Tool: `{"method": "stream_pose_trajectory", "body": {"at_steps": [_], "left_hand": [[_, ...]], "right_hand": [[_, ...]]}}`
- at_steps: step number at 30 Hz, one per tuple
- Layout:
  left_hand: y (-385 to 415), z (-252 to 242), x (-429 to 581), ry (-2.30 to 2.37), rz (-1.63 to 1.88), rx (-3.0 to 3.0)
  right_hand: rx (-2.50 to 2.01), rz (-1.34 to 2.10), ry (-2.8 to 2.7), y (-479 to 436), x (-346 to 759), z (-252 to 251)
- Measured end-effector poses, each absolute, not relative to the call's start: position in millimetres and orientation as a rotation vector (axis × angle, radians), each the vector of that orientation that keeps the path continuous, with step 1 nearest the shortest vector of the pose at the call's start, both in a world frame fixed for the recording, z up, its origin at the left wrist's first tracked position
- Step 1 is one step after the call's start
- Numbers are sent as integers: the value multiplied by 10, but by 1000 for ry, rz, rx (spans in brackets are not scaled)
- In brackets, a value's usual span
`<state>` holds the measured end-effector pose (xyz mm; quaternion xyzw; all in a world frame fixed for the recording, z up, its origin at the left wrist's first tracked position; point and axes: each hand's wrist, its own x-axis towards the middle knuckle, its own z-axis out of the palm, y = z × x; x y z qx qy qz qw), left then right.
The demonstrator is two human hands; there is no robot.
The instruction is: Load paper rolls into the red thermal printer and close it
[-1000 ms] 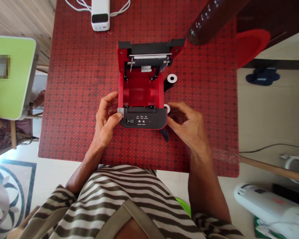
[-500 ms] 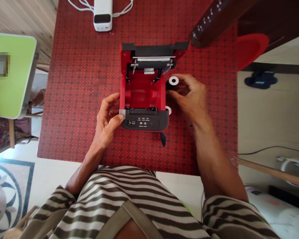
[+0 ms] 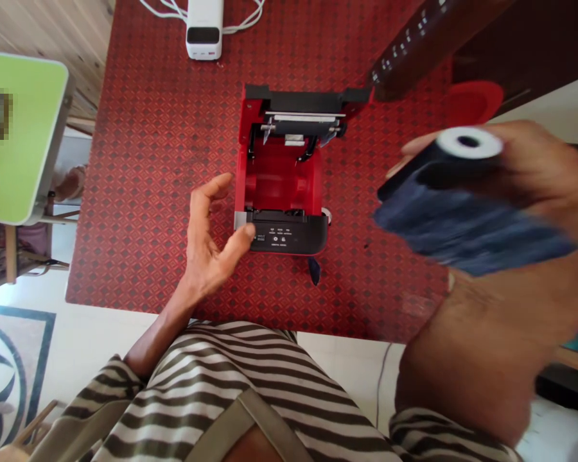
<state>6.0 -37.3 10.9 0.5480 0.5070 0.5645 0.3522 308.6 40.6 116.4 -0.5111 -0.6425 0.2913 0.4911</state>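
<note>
In the head view a red and black label printer (image 3: 289, 234) stands on the table with its lid (image 3: 303, 102) raised and its red inner bay showing. My left hand (image 3: 209, 240) is at the printer's front left corner, thumb over the black panel and fingers spread along the side. My right hand (image 3: 534, 154) is lifted at the right, closed around a dark ribbon roll (image 3: 414, 167) with a white core. A loose blue-black length of film hangs from that roll. The white end of another roll (image 3: 327, 215) shows partly behind the printer's right side. A dark film tail (image 3: 314, 271) lies by the printer's front.
A white power bank (image 3: 205, 32) with white cables lies at the table's far side. A large dark brown tube-like object (image 3: 414, 45) slants across the far right. The red patterned table (image 3: 139, 192) has a green-topped table (image 3: 19, 141) on its left.
My right hand has risen from beside the printer, moving right and toward the camera with the ribbon roll. My left fingers have spread, and the thumb has slid right on the panel.
</note>
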Motion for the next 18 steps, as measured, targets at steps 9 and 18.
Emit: {"method": "stream_pose_trajectory", "body": {"at_steps": [9,18], "left_hand": [[-430,543,209,1353,1365,2098],[-321,445,108,1514,1361,2159]], "right_hand": [[-1089,519,-2376,587,2751,1069],[-1335,277,-2655,579,2298,1067]]}}
